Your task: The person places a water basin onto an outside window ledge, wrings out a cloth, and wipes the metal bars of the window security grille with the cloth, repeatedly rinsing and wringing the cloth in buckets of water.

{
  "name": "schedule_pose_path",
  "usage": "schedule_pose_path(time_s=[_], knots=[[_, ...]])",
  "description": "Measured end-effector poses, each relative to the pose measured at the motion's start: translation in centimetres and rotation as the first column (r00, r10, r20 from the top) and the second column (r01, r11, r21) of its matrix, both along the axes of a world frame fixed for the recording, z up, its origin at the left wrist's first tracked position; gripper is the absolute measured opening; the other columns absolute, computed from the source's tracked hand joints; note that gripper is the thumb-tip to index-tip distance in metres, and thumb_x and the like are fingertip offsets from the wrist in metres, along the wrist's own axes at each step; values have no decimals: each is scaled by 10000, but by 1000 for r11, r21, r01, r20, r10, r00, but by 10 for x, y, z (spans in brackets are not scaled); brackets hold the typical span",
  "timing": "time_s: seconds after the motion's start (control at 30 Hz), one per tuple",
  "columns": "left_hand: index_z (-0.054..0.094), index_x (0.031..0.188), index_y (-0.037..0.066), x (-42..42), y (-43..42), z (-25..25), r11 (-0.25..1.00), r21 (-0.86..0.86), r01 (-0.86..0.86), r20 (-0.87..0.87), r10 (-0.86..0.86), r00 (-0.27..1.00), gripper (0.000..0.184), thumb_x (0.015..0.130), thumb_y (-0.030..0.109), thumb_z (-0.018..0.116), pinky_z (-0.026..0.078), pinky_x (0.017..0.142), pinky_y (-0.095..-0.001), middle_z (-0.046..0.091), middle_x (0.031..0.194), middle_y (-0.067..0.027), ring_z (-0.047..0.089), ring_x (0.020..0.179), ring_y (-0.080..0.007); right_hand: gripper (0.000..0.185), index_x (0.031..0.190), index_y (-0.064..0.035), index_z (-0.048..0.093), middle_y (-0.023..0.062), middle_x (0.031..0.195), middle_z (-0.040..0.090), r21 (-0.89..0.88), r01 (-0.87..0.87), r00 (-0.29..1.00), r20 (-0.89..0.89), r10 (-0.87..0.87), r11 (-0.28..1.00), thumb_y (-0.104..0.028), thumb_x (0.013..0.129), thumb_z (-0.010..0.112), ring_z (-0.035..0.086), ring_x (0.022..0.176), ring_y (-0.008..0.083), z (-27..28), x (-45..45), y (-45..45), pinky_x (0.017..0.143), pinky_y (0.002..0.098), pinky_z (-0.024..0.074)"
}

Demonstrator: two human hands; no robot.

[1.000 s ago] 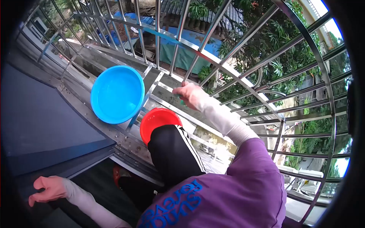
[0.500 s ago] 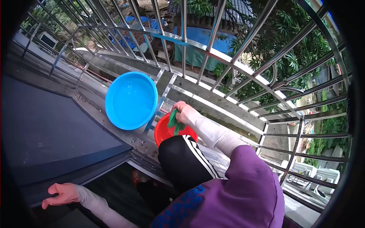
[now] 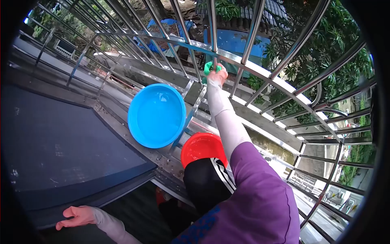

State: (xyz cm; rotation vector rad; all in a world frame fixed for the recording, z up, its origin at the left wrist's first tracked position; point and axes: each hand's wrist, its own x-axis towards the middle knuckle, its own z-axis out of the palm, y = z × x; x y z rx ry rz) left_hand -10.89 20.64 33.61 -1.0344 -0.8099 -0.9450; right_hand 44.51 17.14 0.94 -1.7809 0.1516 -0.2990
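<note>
R hand (image 3: 219, 74): fingers curled closely round a green cloth (image 3: 209, 70), held against an upright metal bar (image 3: 212, 28) just beneath the crossrail (image 3: 256, 68) in this view; cloth shows mainly L of the bar, remainder hidden by fingers. L hand (image 3: 79, 215): lower L, half spread, thumb apart from fingers, nothing seen in it; near the edge of the dark panel (image 3: 69, 134), contact can't be told.

Progress (judged): w/ the cloth at the bar, rubbing of this one seems under way, not finished. Neighbouring bars have no hand or cloth on them; no visible mark separates treated from untreated, so no. done vs. left can't be given.

Surroundings: blue basin (image 3: 156, 118), apparently w/ water, stands on the metal slats (image 3: 195, 103) L of the reaching arm; red basin (image 3: 201, 148), smaller in view, sits just beside it, nearer the body. Knee in black trousers (image 3: 205, 179) overlaps the red basin's near side & hides part of its rim. Foliage (image 3: 321, 53) & a blue sheet (image 3: 260, 42) lie beyond the bars.

In the way (judged): crossrail interrupts any stroke along the bar; close bar spacing limits finger room; knee partly blocks access to red basin.
</note>
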Motion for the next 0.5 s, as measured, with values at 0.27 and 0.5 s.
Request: schedule_pose_path(time_s=[0.27,0.5], knots=[[466,1124,-121,-9,6,-2,992,96,-84,-46,88,995,344,809,-58,589,521,864,-286,587,1137,-241,637,959,-281,355,1106,-10,522,89,947,583,538,-297,921,-57,386,789,107,777,586,582,767,137,43,0,-52,652,262,490],[402,1203,-116,-8,1,-7,998,6,-60,-5,60,998,403,861,-8,586,500,885,-309,495,1265,-289,604,1025,-328,402,1213,-36,393,121,986,550,829,-116,981,11,192,547,66,855,547,615,746,197,96,-48,-137,547,313,576]])
